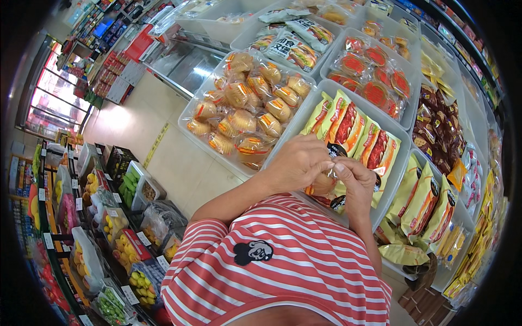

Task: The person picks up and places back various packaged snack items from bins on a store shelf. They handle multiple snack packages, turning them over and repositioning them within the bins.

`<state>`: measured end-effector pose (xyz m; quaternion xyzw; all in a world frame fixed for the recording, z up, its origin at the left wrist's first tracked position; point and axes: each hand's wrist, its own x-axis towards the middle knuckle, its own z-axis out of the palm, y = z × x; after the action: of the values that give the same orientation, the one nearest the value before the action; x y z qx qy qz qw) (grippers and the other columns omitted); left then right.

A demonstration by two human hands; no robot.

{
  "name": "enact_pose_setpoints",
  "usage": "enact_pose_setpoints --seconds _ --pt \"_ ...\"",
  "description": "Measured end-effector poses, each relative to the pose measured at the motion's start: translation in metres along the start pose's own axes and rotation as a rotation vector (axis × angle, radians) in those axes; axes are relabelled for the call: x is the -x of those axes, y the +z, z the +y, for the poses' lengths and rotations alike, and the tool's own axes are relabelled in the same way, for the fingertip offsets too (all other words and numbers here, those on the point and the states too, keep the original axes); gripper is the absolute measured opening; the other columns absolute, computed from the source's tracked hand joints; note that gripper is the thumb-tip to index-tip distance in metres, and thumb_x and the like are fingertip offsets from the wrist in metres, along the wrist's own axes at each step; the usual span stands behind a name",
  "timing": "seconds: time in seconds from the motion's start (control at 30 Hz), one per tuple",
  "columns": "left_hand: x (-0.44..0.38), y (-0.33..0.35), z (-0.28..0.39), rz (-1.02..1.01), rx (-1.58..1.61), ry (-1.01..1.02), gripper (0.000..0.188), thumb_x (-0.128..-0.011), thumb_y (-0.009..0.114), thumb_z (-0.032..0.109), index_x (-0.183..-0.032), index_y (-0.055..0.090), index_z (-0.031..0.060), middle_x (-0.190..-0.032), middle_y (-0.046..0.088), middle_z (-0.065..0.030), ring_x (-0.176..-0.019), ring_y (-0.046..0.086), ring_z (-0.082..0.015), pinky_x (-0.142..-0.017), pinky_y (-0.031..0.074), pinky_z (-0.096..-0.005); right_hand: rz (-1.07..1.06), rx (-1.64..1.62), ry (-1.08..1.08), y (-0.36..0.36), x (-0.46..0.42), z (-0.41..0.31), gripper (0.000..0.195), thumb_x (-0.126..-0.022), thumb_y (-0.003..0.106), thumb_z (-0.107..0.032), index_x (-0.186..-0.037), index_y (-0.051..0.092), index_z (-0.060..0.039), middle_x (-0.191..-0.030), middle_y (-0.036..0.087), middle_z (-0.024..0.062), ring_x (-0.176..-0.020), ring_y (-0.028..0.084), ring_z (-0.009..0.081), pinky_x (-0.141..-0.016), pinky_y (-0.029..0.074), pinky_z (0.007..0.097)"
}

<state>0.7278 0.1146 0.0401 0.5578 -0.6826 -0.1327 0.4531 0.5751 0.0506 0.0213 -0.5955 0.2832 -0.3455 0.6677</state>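
My left hand (299, 163) and my right hand (357, 179) meet over a white plastic bin (285, 134), fingertips pinching the top of a clear plastic wrapper. A round bun (324, 183) in that wrapper hangs between them, partly hidden by the fingers. Below and beyond the hands, yellow packets with a hot dog picture (344, 122) stand in the bin. To the left, a bin holds several clear-wrapped ridged buns (236, 94).
Packets with a burger picture (293, 51), round pastries with red labels (373, 87) and brown packets (436, 126) fill neighbouring bins. Fruit shelves (122, 244) stand at the left, across the tiled floor (163, 110). A glass-topped case (187, 65) is at the upper left.
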Motion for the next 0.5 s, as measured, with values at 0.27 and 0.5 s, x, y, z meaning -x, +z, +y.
enact_pose_setpoints --seconds 0.27,0.5 --pt "0.001 -0.014 -0.004 -0.045 0.025 -0.047 0.010 -0.074 0.060 0.009 -0.080 0.060 0.0012 -0.076 0.059 -0.0106 -0.072 0.055 -0.0259 -0.068 0.043 -0.0333 0.131 -0.041 -0.039 -0.001 0.000 0.000 0.013 -0.079 0.059 -0.010 -0.083 0.063 0.0019 -0.080 0.062 0.0065 -0.073 0.053 0.0096 -0.067 0.042 0.0226" --pt "0.004 -0.014 -0.012 0.018 0.137 -0.093 0.006 -0.075 0.057 0.004 -0.078 0.058 -0.0014 -0.074 0.058 -0.0097 -0.071 0.055 -0.0225 -0.065 0.043 -0.0307 0.125 -0.072 -0.006 -0.001 0.000 0.002 0.014 -0.079 0.059 -0.012 -0.082 0.063 0.0012 -0.082 0.062 0.0071 -0.074 0.053 0.0101 -0.071 0.040 0.0233"
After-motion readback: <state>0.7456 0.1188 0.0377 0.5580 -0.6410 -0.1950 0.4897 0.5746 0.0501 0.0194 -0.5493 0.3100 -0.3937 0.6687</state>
